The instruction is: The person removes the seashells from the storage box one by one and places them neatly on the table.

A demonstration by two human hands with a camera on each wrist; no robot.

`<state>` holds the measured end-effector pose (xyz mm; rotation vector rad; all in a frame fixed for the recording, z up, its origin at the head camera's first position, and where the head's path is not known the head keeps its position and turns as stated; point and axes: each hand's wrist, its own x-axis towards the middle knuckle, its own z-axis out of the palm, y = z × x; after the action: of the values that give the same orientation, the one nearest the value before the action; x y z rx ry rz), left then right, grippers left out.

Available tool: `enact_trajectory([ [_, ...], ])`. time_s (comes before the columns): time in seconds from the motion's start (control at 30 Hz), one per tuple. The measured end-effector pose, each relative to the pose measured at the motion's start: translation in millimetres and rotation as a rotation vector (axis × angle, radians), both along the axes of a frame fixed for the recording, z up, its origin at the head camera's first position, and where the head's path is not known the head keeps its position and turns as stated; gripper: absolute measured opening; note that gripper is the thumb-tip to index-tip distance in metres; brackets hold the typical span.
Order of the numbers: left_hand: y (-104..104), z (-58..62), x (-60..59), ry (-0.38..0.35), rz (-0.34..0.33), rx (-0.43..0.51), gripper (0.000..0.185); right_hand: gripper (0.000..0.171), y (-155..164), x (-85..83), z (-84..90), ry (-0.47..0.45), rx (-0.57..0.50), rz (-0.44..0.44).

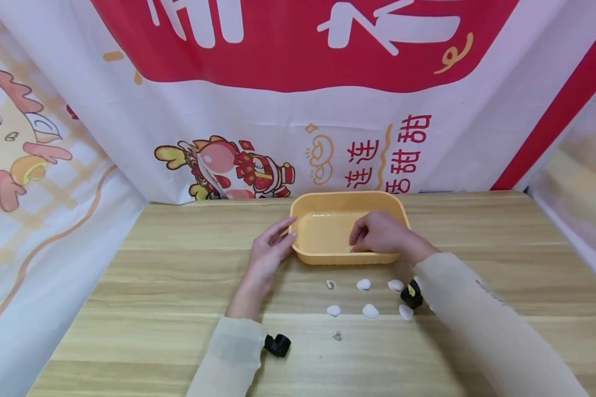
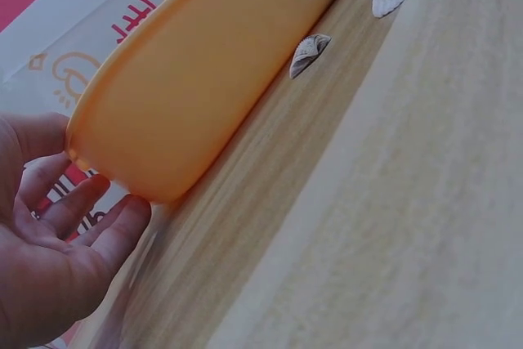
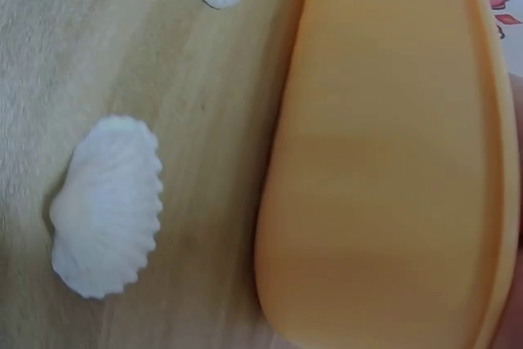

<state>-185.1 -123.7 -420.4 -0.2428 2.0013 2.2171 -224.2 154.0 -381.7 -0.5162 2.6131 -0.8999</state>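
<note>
A yellow-orange plastic basin (image 1: 305, 257) stands at the back of the table. My left hand (image 1: 268, 253) touches its left end with fairly straight fingers, and the left wrist view shows the fingertips (image 2: 131, 210) against the outer wall. Inside the basin, toward its right side, my right hand (image 1: 379, 231) has curled fingers pinching a small white seashell (image 1: 349, 249), mostly covered by the fingers. In the right wrist view the basin wall (image 3: 376, 161) hides most of that hand. White ribbed seashells (image 1: 370, 311) lie in rows in front of the basin.
A greyish shell (image 1: 330, 284) and a small broken-looking one (image 1: 337, 335) lie in the left column. Near the right sleeve rests another white shell (image 1: 405, 312). Behind the wooden table (image 1: 179, 275) hangs a printed red and white cloth (image 1: 278, 110). Each wrist carries a black camera (image 1: 278, 345).
</note>
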Motion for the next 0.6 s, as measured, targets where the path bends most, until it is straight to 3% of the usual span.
enact_trajectory([
  [0.6,-1.2,-1.6,-1.4,-0.011,-0.001,0.003,0.038,0.006,-3.4,-6.8,-6.2,-0.05,0.034,0.034],
])
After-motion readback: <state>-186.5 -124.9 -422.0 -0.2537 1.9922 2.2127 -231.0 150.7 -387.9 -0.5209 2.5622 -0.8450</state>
